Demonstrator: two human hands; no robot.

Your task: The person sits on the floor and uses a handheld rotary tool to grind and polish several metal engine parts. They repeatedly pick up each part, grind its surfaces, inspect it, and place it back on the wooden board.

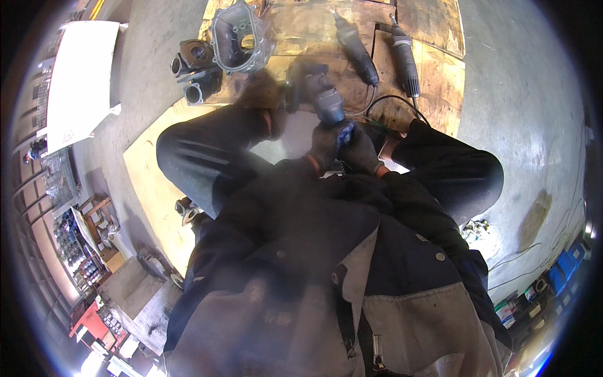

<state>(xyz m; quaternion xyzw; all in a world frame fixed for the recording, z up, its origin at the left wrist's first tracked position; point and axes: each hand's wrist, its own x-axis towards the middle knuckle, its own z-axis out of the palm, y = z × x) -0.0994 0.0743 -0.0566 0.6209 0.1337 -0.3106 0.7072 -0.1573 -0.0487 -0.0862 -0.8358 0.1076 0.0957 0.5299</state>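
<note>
Both my hands wear dark gloves and are close together in front of my body. My left hand [325,146] is closed on the near end of a grinder [330,105] with a grey front and a blue body. Against it on the right, my right hand [362,151] is also wrapped round the grinder's body. The grinder points away from me at a dark metal part [301,81], which is blurred; whether they touch I cannot tell. Just beyond lie two slim power tools with pointed tips, one [357,49] nearer the middle and one [405,58] farther right.
A grey cast housing [240,39] stands at the far left of the stained wooden boards [301,39], beside dark flanged pipe fittings [198,69]. A black cable [402,98] curves near my right leg. My folded legs flank the work. Another fitting [187,210] lies by my left thigh.
</note>
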